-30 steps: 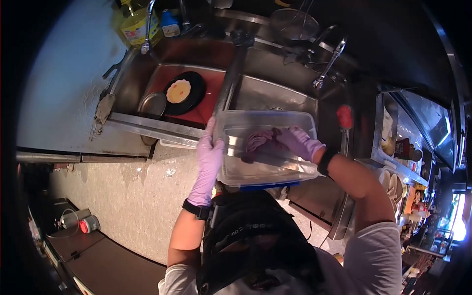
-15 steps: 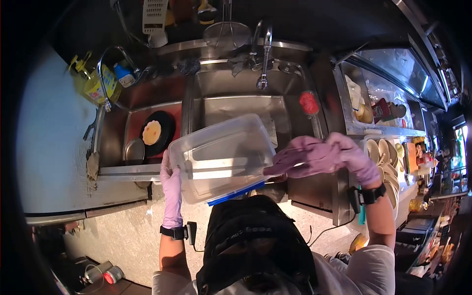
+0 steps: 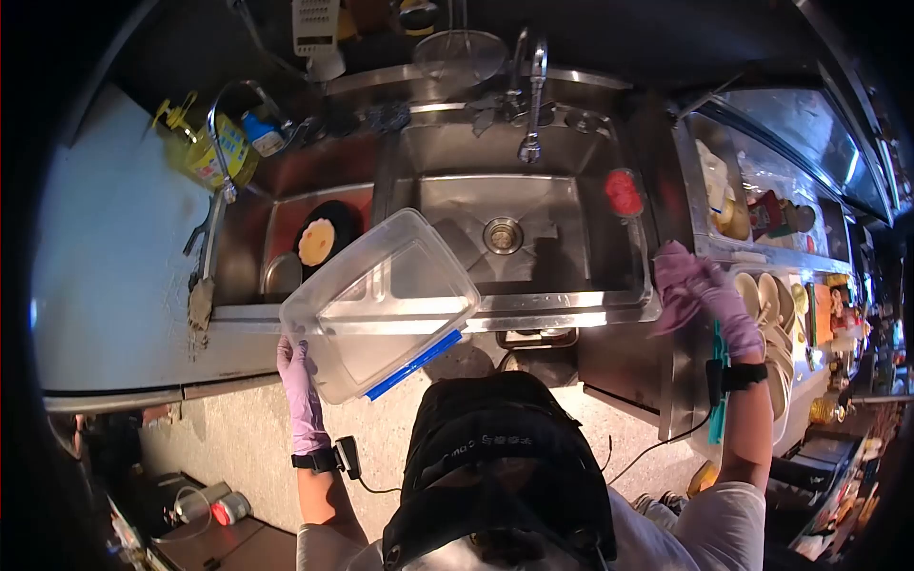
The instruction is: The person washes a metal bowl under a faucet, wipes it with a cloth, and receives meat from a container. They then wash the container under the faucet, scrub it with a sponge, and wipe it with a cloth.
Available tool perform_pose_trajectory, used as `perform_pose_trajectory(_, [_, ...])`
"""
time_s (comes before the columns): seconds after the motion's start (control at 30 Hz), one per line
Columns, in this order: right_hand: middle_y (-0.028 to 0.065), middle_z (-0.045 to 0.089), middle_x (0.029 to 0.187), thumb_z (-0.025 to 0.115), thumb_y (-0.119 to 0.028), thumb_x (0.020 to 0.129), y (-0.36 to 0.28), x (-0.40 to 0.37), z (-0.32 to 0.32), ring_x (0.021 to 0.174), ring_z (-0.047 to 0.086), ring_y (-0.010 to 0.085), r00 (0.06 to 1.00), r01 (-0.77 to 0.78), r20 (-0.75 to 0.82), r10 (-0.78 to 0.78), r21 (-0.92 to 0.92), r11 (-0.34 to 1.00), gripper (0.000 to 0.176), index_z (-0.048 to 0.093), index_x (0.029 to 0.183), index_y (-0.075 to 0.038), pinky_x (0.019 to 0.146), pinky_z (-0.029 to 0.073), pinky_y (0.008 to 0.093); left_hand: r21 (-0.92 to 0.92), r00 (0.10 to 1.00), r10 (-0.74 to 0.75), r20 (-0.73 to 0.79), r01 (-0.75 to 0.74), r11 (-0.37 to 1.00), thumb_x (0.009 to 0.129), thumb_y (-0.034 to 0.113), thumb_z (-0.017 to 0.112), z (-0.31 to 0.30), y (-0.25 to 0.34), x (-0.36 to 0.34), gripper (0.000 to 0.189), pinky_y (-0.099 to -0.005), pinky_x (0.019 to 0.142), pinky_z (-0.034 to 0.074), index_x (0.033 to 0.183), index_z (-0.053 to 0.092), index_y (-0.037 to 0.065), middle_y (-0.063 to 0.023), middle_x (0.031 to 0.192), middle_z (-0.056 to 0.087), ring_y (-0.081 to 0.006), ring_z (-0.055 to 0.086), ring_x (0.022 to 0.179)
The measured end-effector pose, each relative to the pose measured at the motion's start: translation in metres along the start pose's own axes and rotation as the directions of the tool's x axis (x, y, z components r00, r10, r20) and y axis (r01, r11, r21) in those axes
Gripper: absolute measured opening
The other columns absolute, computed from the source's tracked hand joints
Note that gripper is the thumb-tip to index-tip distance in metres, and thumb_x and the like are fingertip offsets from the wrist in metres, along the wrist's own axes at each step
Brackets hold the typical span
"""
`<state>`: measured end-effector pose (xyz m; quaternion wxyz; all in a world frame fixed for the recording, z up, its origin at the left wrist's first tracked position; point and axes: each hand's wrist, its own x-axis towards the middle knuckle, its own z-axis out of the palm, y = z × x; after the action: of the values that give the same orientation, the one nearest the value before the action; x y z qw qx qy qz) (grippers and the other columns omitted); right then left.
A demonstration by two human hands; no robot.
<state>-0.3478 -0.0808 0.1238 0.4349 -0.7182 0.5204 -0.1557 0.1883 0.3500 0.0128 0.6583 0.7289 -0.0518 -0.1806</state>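
Note:
My left hand (image 3: 301, 385), in a pink glove, grips the left end of a clear plastic container (image 3: 386, 285). The container is tilted over the sink's front edge, and a blue clip (image 3: 415, 364) runs along the side nearest me. Off to the right, my gloved right hand (image 3: 728, 309) is closed on a bunched purple cloth (image 3: 678, 278), near the right front corner of the sink. A wide gap separates the cloth from the container.
The steel sink basin (image 3: 476, 195) has a drain (image 3: 502, 236) and a tap (image 3: 531, 143). A red scrubber (image 3: 625, 193) sits at its right side. The left basin holds a black pan (image 3: 335, 226). Yellow soap bottles (image 3: 209, 152) stand left; stacked bowls (image 3: 776, 333) lie right.
My right hand has moved right with the cloth, away from the container. The container has shifted left and turned, uncovering the sink drain.

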Motion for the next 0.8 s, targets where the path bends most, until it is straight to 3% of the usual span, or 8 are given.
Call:
perform_pose_trajectory(0.1, [0.0104, 0.059, 0.108, 0.059, -0.009, 0.086, 0.013, 0.025, 0.032, 0.096, 0.06, 0.0222, 0.989, 0.136, 0.15, -0.02, -0.827, 0.545, 0.046, 0.046, 0.129, -0.007, 0.083, 0.05, 0.0319, -0.045, 0.998, -0.004, -0.062, 0.001, 0.999, 0.087, 0.005, 0.057, -0.033, -0.011, -0.015, 0.032, -0.018, 0.042, 0.03, 0.119, 0.053, 0.008, 0.0011, 0.092, 0.064, -0.0022, 0.039, 0.05])
perform_pose_trajectory(0.2, [0.0156, 0.06, 0.104, 0.057, -0.008, 0.085, -0.044, 0.041, 0.085, 0.09, 0.061, 0.0247, 0.917, 0.4, 0.162, -0.366, -0.341, 0.851, 0.031, 0.054, 0.116, -0.009, 0.077, 0.051, 0.0332, -0.137, 0.981, -0.122, -0.15, 0.101, 0.985, 0.087, 0.007, 0.057, -0.065, -0.01, -0.047, 0.035, -0.0168, 0.042, 0.029, 0.121, 0.052, 0.008, 0.0006, 0.096, 0.065, -0.0013, 0.037, 0.048])
perform_pose_trajectory(0.23, [0.0149, 0.06, 0.101, 0.057, -0.008, 0.086, -0.072, 0.038, 0.105, 0.086, 0.062, 0.023, 0.818, 0.573, 0.146, -0.556, -0.296, 0.765, 0.027, 0.055, 0.113, -0.008, 0.074, 0.051, 0.0319, -0.145, 0.977, -0.11, -0.184, 0.084, 0.986, 0.087, 0.009, 0.058, -0.065, 0.003, -0.061, 0.035, -0.0171, 0.042, 0.029, 0.122, 0.052, 0.008, 0.0012, 0.093, 0.065, -0.0019, 0.037, 0.048])
perform_pose_trajectory(0.33, [0.0113, 0.063, 0.091, 0.06, -0.01, 0.085, -0.125, 0.027, 0.176, 0.078, 0.063, 0.0236, 0.71, 0.655, 0.412, -0.572, -0.086, 0.751, 0.022, 0.06, 0.107, -0.01, 0.067, 0.051, 0.0323, -0.179, 0.95, -0.119, -0.288, 0.069, 0.981, 0.087, 0.018, 0.058, -0.105, -0.002, -0.096, 0.042, -0.0167, 0.043, 0.028, 0.127, 0.048, 0.009, -0.0019, 0.109, 0.063, -0.0021, 0.036, 0.05])
perform_pose_trajectory(0.43, [0.0087, 0.06, 0.084, 0.061, -0.012, 0.083, -0.118, -0.002, 0.261, 0.073, 0.06, 0.0258, 0.437, 0.78, 0.52, -0.734, 0.187, 0.597, 0.022, 0.06, 0.106, -0.011, 0.066, 0.05, 0.0336, -0.219, 0.879, -0.254, -0.403, 0.176, 0.96, 0.086, 0.022, 0.059, -0.153, -0.009, -0.13, 0.048, -0.0177, 0.046, 0.031, 0.129, 0.045, 0.008, -0.0039, 0.118, 0.061, -0.0037, 0.038, 0.055])
perform_pose_trajectory(0.53, [0.0087, 0.06, 0.084, 0.061, -0.015, 0.083, -0.129, -0.04, 0.307, 0.074, 0.061, 0.0256, 0.302, 0.64, 0.837, -0.457, 0.177, 0.747, 0.023, 0.06, 0.106, -0.009, 0.069, 0.05, 0.0335, -0.363, 0.821, -0.362, -0.442, 0.206, 0.909, 0.084, 0.016, 0.061, -0.224, -0.042, -0.156, 0.036, -0.0264, 0.06, 0.042, 0.119, 0.052, 0.011, -0.0025, 0.107, 0.064, -0.0099, 0.052, 0.075])
perform_pose_trajectory(0.67, [0.0098, 0.064, 0.088, 0.06, -0.018, 0.085, -0.124, -0.07, 0.377, 0.079, 0.063, 0.0235, 0.16, 0.595, 0.917, -0.366, 0.206, 0.777, 0.026, 0.06, 0.108, -0.006, 0.073, 0.05, 0.0314, -0.472, 0.774, -0.417, -0.476, 0.175, 0.864, 0.084, 0.006, 0.057, -0.308, -0.125, -0.163, 0.029, -0.0494, 0.076, 0.044, 0.108, 0.047, 0.016, -0.007, 0.118, 0.059, -0.0208, 0.053, 0.104])
perform_pose_trajectory(0.8, [0.0093, 0.065, 0.09, 0.058, -0.02, 0.086, -0.14, -0.086, 0.448, 0.082, 0.063, 0.0177, 0.162, 0.463, 0.975, -0.154, 0.063, 0.884, 0.03, 0.059, 0.111, -0.004, 0.076, 0.049, 0.0281, -0.259, 0.679, -0.472, -0.562, 0.398, 0.88, 0.082, 0.004, 0.058, -0.346, -0.185, -0.139, 0.029, -0.0356, 0.064, 0.048, 0.106, 0.043, 0.014, -0.0065, 0.093, 0.058, -0.0184, 0.057, 0.086])
